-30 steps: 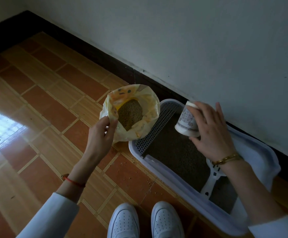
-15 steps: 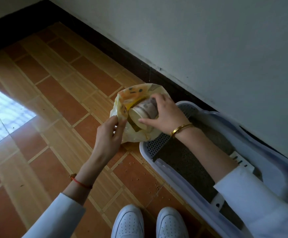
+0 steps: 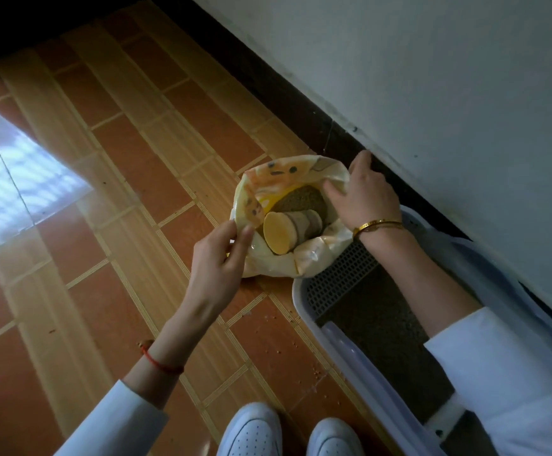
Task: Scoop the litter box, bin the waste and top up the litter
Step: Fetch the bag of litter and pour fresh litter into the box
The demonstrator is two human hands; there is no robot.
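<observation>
Left hand (image 3: 217, 255) pinches litter bag (image 3: 268, 261) rim, right hand (image 3: 363, 195) grips far rim; cup (image 3: 289, 230) lies inside on litter.
Top-up step looks finished; next likely closing the bag. Both arms reach forward, litter box (image 3: 343, 343) just beside the bag on the floor.

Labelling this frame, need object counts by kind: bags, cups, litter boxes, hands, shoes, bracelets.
Litter bag: 1
Paper cup, lying inside the bag: 1
Litter box: 1
Hands: 2, left hand, right hand, both holding the bag's rim
White shoes: 2
Wrist bands: 2, red string, gold bangle
Total: 9
</observation>
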